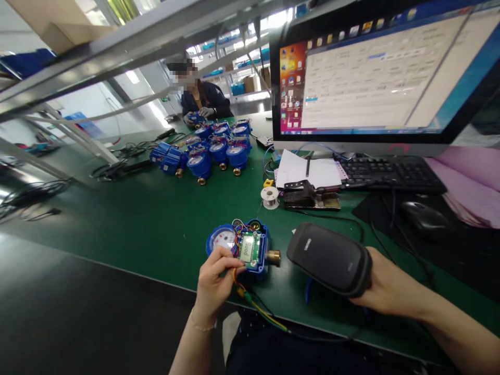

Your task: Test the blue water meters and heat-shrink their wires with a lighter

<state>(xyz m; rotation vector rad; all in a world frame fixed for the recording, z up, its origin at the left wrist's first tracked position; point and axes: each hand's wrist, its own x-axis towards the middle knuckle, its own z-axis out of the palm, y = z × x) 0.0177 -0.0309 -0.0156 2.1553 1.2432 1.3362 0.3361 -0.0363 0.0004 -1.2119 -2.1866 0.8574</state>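
Note:
A blue water meter (239, 246) lies open near the front edge of the green table (148, 219), showing a white dial, a green circuit board with a small display, coloured wires and a brass fitting. My left hand (216, 278) is closed in a pinch on the wires at the meter's near side; yellow and green leads run from there off the table edge. My right hand (385, 291) grips a black handheld scanner (330, 258), held just right of the meter and angled towards it.
Several blue water meters (213, 148) are grouped at the back, where another person in gloves (203, 101) works. A monitor (385, 70), keyboard (390, 174), mouse (424, 216), papers (308, 172), solder spool (270, 197) and black cables (117, 166) stand around.

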